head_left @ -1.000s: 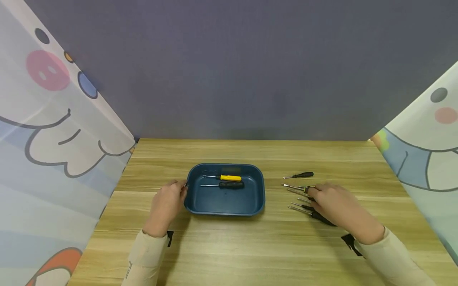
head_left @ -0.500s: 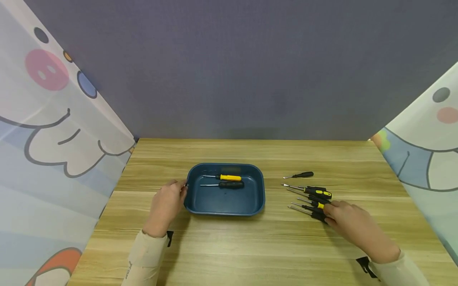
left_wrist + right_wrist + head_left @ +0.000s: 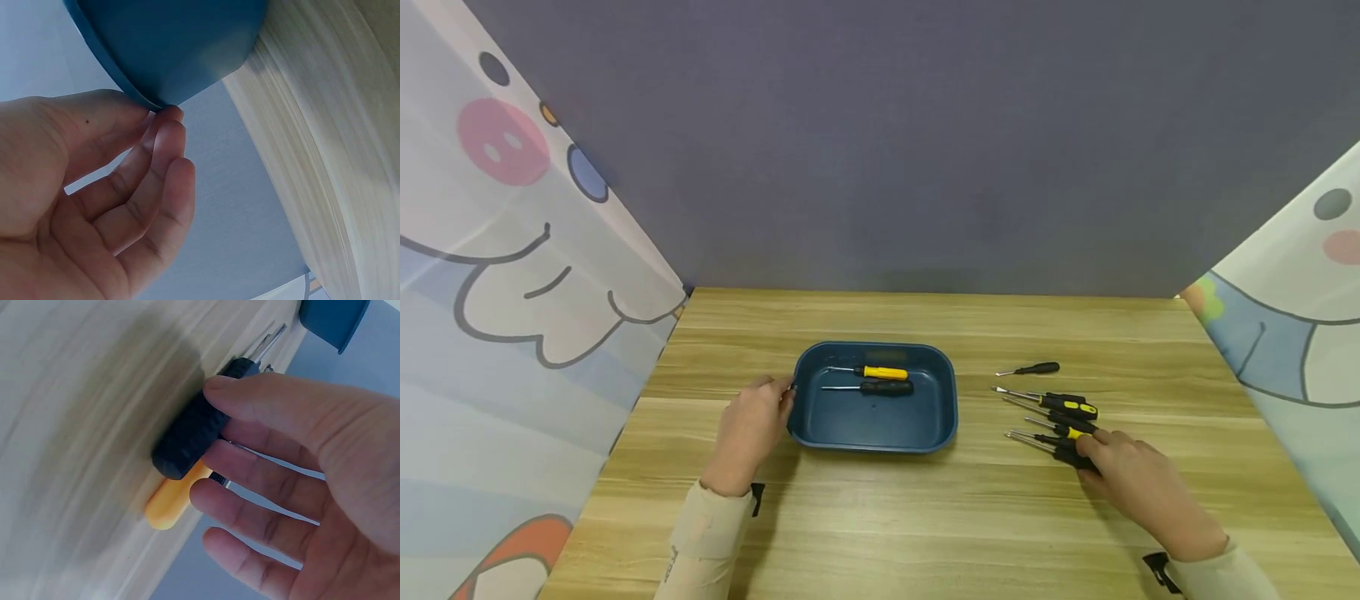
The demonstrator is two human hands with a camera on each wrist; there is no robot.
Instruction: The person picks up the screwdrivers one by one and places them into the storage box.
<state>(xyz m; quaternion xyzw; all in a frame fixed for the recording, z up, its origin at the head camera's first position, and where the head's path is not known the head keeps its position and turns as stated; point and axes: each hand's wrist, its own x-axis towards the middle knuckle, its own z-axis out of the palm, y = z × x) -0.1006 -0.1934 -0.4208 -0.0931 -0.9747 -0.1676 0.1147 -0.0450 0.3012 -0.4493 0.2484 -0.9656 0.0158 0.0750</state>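
Note:
My left hand (image 3: 750, 433) pinches the left rim of a dark blue tray (image 3: 872, 450) between thumb and fingertips. Inside the tray lie a yellow-handled screwdriver (image 3: 886, 373) and a black-handled screwdriver (image 3: 886, 388), shafts to the left. At the right, my right hand (image 3: 1138, 483) is at the front of a row of screwdrivers. In the right wrist view, its thumb and forefinger pinch a thick black-handled screwdriver (image 3: 194, 434) low over the table. A yellow handle (image 3: 167, 506) lies just behind it, close to the other fingers, which hide part of it.
Farther back in the row lies a black screwdriver with yellow patches (image 3: 1071, 407), with others beside it. A small black screwdriver (image 3: 1037, 368) lies apart behind them. The wooden table (image 3: 910, 525) meets a grey panel (image 3: 925, 208) at the back; printed cloths hang at both sides.
My right hand has moved toward the front right, uncovering handles in the row, and now pinches the front black-handled screwdriver. The small shaft beside it has shifted closer. My left hand stays at the rim.

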